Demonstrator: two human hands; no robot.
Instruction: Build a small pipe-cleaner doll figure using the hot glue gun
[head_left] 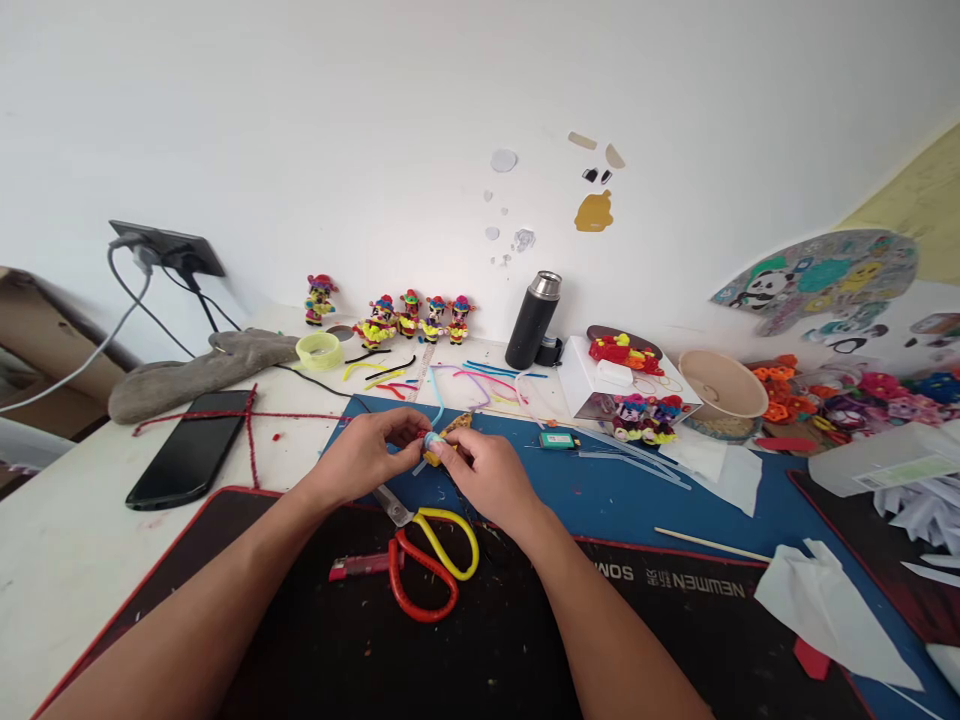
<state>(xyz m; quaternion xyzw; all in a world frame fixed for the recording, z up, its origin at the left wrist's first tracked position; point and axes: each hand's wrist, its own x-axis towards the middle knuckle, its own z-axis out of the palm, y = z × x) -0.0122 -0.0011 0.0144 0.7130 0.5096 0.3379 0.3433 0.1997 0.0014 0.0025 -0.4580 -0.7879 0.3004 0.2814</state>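
Note:
Above the blue mat, my left hand and my right hand meet fingertip to fingertip. Between them is a small craft figure with light blue and yellow parts, and both hands pinch it. Fingers cover most of it, so its full shape is hidden. A brown-and-yellow bit shows just behind my right fingers. Scissors with one red and one yellow handle lie below the hands, their blades partly under my left hand. Beside them is a red lighter.
Several finished figures stand along the wall near a black thermos. Coloured pipe cleaners lie behind the hands. A phone is at left; a white box, a bowl and crumpled tissue are at right.

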